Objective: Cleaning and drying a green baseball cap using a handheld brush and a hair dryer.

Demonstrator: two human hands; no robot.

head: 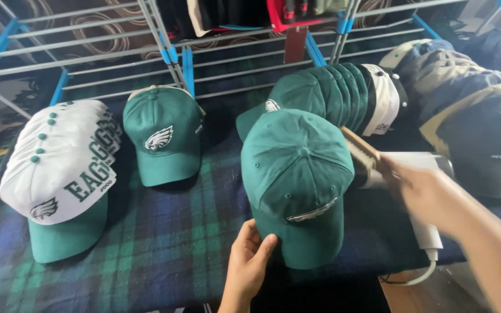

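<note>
Two hands were busy over one green baseball cap (297, 174), which sat near the front edge of the tabletop (169, 249), a surface draped in dark blue and green plaid cloth. The left hand (249, 261) pinched the cap's brim from below, thumb on top and fingers curled under it. The right hand (430, 197), blurred, was closed around a wooden-backed brush (360, 152) whose bristles met the cap's right side; a white handheld steamer (421, 174) with a cord lay just beneath that hand, and I could not tell whether the hand gripped it too.

Just behind the cap a row of matching green caps (326, 90) stood nested one inside another, ending in a white cap (385, 101). Towards the right edge lay a pile of darker caps (471, 110) in navy, tan and grey. A single green cap with a white bird emblem (163, 136) rested left of centre, and a stack of white caps with green brims and lettering (59, 168) occupied the left edge. A metal drying rack with blue joints (88, 52) stood along the back edge.
</note>
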